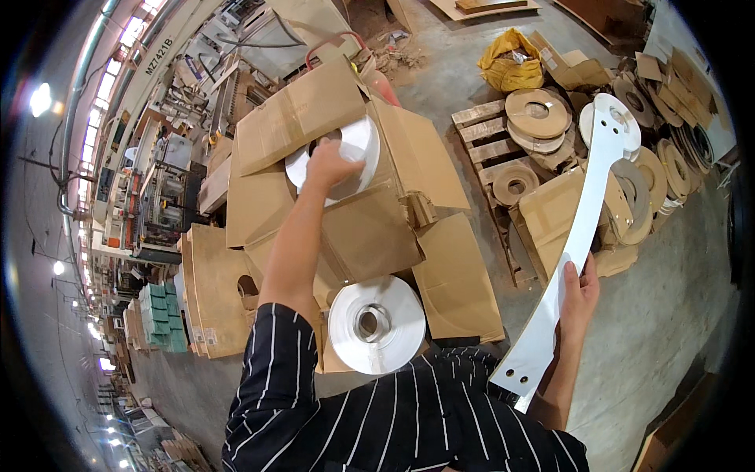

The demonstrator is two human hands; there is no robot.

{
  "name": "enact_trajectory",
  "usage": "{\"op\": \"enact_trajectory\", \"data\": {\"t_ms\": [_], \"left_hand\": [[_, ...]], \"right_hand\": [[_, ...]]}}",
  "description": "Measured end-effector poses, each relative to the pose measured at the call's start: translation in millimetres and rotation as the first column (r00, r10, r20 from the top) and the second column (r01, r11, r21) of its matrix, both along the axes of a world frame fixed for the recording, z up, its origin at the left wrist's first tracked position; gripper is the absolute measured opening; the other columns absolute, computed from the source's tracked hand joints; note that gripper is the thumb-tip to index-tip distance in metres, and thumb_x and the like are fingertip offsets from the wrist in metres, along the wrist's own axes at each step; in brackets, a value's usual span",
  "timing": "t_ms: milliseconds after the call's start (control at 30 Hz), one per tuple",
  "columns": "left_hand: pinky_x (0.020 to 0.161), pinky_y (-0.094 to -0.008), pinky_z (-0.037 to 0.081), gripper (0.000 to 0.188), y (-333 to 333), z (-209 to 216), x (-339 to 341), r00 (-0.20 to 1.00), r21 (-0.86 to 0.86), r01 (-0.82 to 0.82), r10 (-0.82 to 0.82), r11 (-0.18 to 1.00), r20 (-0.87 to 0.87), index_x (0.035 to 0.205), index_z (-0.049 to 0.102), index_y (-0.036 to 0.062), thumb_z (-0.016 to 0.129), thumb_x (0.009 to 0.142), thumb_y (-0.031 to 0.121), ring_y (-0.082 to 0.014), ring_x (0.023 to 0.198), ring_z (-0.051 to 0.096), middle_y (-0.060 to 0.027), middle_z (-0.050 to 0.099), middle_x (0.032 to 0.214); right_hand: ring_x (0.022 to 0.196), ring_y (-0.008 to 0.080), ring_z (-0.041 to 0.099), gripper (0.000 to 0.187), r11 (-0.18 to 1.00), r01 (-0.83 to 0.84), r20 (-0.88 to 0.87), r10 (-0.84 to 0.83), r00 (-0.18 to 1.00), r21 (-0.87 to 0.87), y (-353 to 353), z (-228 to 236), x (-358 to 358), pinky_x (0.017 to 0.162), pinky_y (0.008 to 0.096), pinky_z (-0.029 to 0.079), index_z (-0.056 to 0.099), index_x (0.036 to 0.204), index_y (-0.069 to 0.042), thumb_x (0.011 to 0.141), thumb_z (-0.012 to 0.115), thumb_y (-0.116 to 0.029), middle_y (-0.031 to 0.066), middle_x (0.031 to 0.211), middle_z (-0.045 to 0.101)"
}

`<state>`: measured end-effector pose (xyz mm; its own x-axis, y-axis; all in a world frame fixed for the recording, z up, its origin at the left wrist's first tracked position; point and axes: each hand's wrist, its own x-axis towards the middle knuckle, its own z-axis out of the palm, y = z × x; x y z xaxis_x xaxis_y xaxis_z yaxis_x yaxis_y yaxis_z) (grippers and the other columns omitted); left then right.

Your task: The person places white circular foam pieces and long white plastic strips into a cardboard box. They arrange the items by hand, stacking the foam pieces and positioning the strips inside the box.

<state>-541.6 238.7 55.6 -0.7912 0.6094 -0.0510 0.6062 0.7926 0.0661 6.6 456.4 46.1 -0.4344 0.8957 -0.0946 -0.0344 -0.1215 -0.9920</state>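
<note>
The person's left hand [334, 167] reaches into an open cardboard carton [370, 236], fingers bent downward at the middle of a white roll [363, 149]. The fingertips are partly hidden, so I cannot tell whether they grip the roll or only touch it. That roll lies within the carton's opening, toward its far edge, with one flap leaning over its far left side and the other flaps folded outward.

The right hand [580, 293] is closed around the lower part of a long, curved white board [583, 220], which has a pair of dark holes near each end. The board is held at a slant: its lower end is close to the person's striped shirt [377, 413], and its upper end passes in front of the rolls at the right.

A second white roll [354, 318] sits at the carton's near edge, its round core facing up; what bears it is hidden. To the right, a wooden pallet [481, 132] stands on the concrete floor [637, 315]. A tan roll [515, 182] lies near the pallet's left edge, and a yellow bag [511, 63] is by its far edge.
</note>
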Motion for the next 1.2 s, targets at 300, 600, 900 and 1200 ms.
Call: {"op": "enact_trajectory", "data": {"t_ms": [300,600,900,1200], "left_hand": [[0.125,-0.0502,0.037,0.092,-95,-31,-17,0.996,0.29,0.013,0.013,0.957,-0.086,0.149,0.061,0.0043,0.086,0.081,0.061,-0.043,0.147,0.043,-0.0228,0.051,0.156],[0.128,-0.0769,0.011,0.128,-214,17,11,0.929,-0.289,-0.371,0.353,0.883,-0.114,0.173,0.025,0.0184,0.094,0.069,0.047,-0.0457,0.167,0.01,-0.0195,0.014,0.181],[0.115,-0.0781,0.039,0.077,-190,32,36,0.918,-0.112,-0.389,0.375,0.914,-0.131,0.151,0.056,0.0076,0.082,0.081,0.025,-0.0573,0.151,0.042,-0.0222,0.048,0.163],[0.1,-0.0574,0.058,0.039,-193,29,45,0.902,0.107,-0.248,0.27,0.963,-0.338,0.127,0.071,0.0027,0.072,0.088,0.009,-0.0433,0.12,0.07,-0.0168,0.073,0.126]], "right_hand": [[0.122,0.0169,0.063,0.055,0.997,-0.073,0.066,0.072,0.995,0.014,-16,-1,1,0.108,0.0313,0.047,0.051,0.157,0.006,0.107,0.068,-0.011,0.0103,0.14,0.068],[0.122,0.018,0.063,0.059,0.974,-0.217,0.062,0.213,0.975,0.059,-43,32,-24,0.107,0.0331,0.049,0.05,0.157,0.007,0.105,0.073,-0.011,0.0108,0.137,0.068],[0.119,0.0147,0.064,0.058,0.87,-0.494,0.141,0.491,0.86,-0.016,-87,63,-34,0.105,0.0291,0.049,0.051,0.158,0.005,0.103,0.069,-0.005,0.0075,0.138,0.069],[0.121,0.0142,0.064,0.057,0.655,-0.715,-0.031,0.732,0.681,-0.244,-98,57,-66,0.105,0.03,0.05,0.05,0.159,0.005,0.108,0.063,-0.016,0.008,0.141,0.068]]}}
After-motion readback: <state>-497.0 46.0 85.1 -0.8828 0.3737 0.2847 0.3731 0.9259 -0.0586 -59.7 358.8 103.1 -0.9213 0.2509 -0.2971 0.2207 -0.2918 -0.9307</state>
